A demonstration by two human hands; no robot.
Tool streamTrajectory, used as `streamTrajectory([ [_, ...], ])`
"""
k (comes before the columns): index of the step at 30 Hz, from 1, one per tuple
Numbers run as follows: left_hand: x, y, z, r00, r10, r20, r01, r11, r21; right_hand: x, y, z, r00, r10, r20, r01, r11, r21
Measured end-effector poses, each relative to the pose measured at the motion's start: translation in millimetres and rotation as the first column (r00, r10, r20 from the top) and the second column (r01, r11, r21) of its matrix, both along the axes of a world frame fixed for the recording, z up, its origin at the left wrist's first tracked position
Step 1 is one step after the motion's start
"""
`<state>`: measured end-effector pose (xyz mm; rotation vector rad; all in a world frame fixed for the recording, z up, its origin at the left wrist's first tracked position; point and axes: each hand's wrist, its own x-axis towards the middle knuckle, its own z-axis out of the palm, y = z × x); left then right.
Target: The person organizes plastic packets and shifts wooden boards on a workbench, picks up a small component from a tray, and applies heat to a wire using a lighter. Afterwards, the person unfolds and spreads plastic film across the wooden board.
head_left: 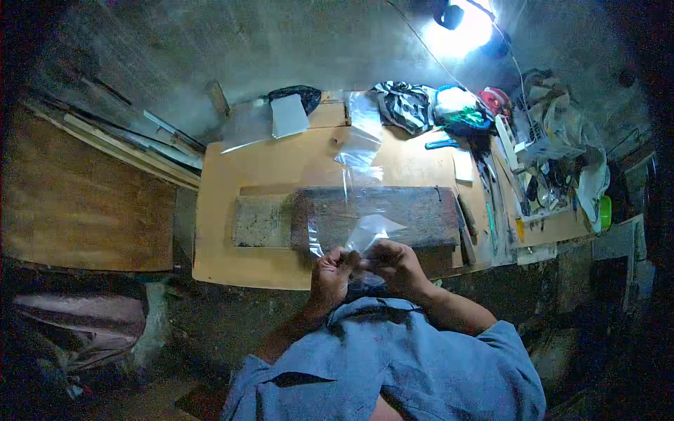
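Note:
Close to my body, at the front edge of the table, my left hand (pixel 330 276) and my right hand (pixel 394 262) meet with fingers pinched together. Between them is a thin clear plastic sheet (pixel 375 229), glossy and bright with reflections, spreading forward from the fingertips. Whether it is a bag or a flat film I cannot tell. Beneath it lies a dark, worn wooden board (pixel 414 210). More clear plastic (pixel 361 144) lies farther back on the table. My fingertips partly hide what they grip.
A light wooden table (pixel 217 231) carries a pale block (pixel 263 221) at left and white sheets (pixel 288 116) at the back. Striped bags (pixel 406 105) and a blue-handled tool (pixel 441 144) lie back right. Cluttered tools fill a tray (pixel 547 210). A lamp (pixel 460 31) shines above.

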<state>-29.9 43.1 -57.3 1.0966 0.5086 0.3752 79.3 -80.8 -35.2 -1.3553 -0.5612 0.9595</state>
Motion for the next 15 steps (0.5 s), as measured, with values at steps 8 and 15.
streamTrajectory([
  [8,-5,33,4,0.979,0.201,-0.023,-0.199,0.977,0.074,27,-7,11,0.975,-0.214,-0.062,0.215,0.977,0.010],
  [15,-9,59,-27,0.953,0.293,-0.070,-0.298,0.952,-0.064,34,-7,20,0.931,-0.327,-0.162,0.319,0.945,-0.070],
])
